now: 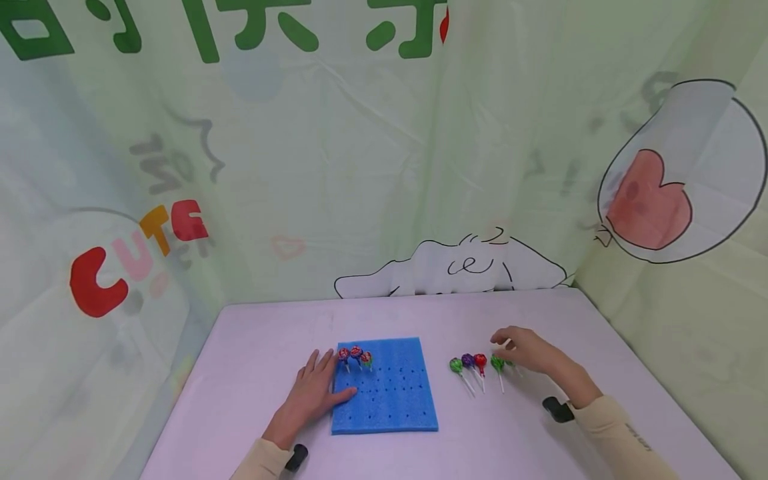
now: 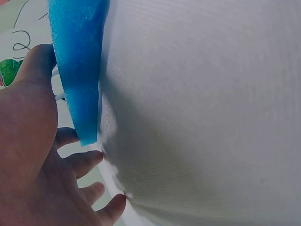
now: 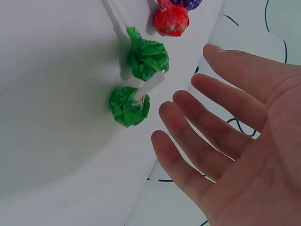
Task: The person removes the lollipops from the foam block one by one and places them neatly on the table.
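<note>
A blue foam board (image 1: 390, 400) with rows of small holes lies on the table. Three lollipops (image 1: 356, 351) with patterned wrappers stand in its far left corner. My left hand (image 1: 312, 390) rests at the board's left edge, thumb on top and fingers spread along the side. Right of the board lies a loose row of lollipops: green (image 1: 456, 365), purple (image 1: 467, 361), red (image 1: 480, 361) and green (image 1: 497, 363). Over the row's right end hovers my right hand (image 1: 525, 348), fingers extended and apart from a green-wrapped lollipop (image 3: 129, 107). Part of that lollipop is hidden in the head view.
The pale tabletop (image 1: 270, 327) runs back to a printed curtain (image 1: 360, 167) behind it. More curtain hangs at the left and right sides. Black wrist devices (image 1: 558, 409) sit at both sleeves.
</note>
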A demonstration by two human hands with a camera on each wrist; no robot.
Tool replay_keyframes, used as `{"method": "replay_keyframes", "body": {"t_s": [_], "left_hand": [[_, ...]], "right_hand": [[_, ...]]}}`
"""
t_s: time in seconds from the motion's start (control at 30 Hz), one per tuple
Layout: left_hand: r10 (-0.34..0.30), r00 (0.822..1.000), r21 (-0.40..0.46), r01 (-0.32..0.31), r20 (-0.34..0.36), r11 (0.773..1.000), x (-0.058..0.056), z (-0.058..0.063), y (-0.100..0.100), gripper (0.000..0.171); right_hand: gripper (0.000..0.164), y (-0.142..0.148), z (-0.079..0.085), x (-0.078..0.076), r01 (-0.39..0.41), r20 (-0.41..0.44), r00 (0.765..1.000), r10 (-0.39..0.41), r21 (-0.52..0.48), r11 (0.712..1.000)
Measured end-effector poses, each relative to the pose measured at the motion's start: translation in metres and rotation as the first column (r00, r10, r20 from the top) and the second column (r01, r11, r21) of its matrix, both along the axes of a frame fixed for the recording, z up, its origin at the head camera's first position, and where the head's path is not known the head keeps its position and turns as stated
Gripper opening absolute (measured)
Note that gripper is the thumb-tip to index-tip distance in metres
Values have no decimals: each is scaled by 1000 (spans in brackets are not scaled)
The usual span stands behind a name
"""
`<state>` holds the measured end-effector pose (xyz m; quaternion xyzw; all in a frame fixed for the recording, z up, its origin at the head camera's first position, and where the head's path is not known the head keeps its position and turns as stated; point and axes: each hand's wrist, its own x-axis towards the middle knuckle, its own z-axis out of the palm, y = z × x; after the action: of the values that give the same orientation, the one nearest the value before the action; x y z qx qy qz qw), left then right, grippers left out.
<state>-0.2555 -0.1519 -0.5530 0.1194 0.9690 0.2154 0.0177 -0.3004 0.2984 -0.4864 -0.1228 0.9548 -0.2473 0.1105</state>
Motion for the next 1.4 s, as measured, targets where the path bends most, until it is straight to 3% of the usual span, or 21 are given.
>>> {"method": "replay_keyframes", "body": {"t_s": [0.23,0.53,0.97,1.4], "left_hand": [[-5,1000,-5,5,-14,1000,-1,0,1,91],[2,1000,12,-2,3,1000,2,5,3,92],[-2,1000,-2,2,-4,1000,1,2,1,92],[-4,1000,2,4,-16,1000,1,1,1,93]], "right_hand": [[33,-13,-5,-2,-43,-42,998,42,-29,999],[30,-32,-10,0,-27,-64,998,24,-43,999],[28,-66,-17,3,-12,-114,993,6,-52,999],[25,-91,-19,6,-55,-181,983,43,-60,997]]}}
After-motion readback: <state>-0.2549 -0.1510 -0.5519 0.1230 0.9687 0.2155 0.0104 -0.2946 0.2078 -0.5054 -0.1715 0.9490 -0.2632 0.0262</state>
